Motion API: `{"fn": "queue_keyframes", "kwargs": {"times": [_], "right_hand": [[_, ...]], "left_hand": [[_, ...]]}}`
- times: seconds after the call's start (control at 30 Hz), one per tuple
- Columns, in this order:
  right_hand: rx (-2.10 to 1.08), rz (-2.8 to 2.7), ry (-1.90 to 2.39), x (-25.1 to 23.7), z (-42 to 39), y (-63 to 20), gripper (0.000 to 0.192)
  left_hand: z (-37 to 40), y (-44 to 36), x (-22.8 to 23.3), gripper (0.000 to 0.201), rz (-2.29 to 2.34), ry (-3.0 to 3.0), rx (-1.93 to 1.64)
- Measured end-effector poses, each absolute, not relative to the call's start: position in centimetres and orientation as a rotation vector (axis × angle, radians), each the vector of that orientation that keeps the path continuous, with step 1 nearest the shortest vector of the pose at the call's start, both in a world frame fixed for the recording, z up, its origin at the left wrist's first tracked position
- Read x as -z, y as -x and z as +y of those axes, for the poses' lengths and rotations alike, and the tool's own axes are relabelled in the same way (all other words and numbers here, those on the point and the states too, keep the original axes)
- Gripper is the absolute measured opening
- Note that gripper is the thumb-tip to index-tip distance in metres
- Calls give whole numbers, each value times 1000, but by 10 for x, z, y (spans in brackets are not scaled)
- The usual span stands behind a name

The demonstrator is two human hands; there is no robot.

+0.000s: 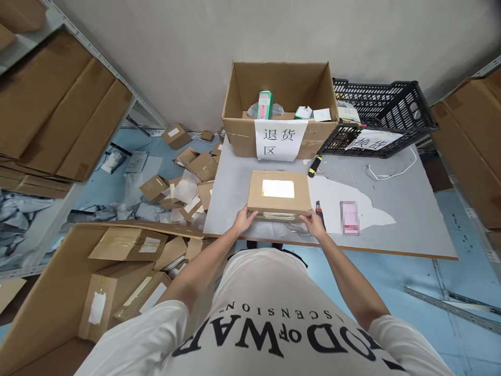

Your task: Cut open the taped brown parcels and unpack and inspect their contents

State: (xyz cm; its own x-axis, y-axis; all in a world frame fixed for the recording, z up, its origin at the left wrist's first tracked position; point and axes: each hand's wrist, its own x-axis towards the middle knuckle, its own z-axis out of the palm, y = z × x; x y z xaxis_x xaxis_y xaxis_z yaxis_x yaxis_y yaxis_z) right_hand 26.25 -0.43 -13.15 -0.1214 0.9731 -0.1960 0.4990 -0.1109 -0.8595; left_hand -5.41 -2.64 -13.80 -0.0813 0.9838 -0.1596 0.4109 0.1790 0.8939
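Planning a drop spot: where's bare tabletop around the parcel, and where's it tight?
Free: the table right of the pink slip, below the white cable; also the strip left of the parcel to the table edge. Tight: behind the parcel, by the open carton, black crate and yellow-black tool. Left hand and right hand grip its near corners.

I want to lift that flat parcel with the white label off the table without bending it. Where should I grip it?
The parcel lies flat, long side facing you. Probably best gripped at its two near corners, from your side, where the left hand and right hand already rest.
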Motion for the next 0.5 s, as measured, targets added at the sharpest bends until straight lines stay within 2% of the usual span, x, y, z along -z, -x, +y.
{"fn": "queue_keyframes", "kwargs": {"times": [0.1, 0.3, 0.5], "right_hand": [[-1059, -1723, 1756, 107, 0, -265, 41], [-899, -1868, 1913, 64, 9, -266, 44], [-900, -1921, 1983, 63, 31, -264, 52]], "left_hand": [[-22, 57, 112, 34, 1643, -1363, -908], [-1, 60, 63, 42, 1798, -1499, -793], [20, 57, 57, 46, 1883, -1433, -681]]}}
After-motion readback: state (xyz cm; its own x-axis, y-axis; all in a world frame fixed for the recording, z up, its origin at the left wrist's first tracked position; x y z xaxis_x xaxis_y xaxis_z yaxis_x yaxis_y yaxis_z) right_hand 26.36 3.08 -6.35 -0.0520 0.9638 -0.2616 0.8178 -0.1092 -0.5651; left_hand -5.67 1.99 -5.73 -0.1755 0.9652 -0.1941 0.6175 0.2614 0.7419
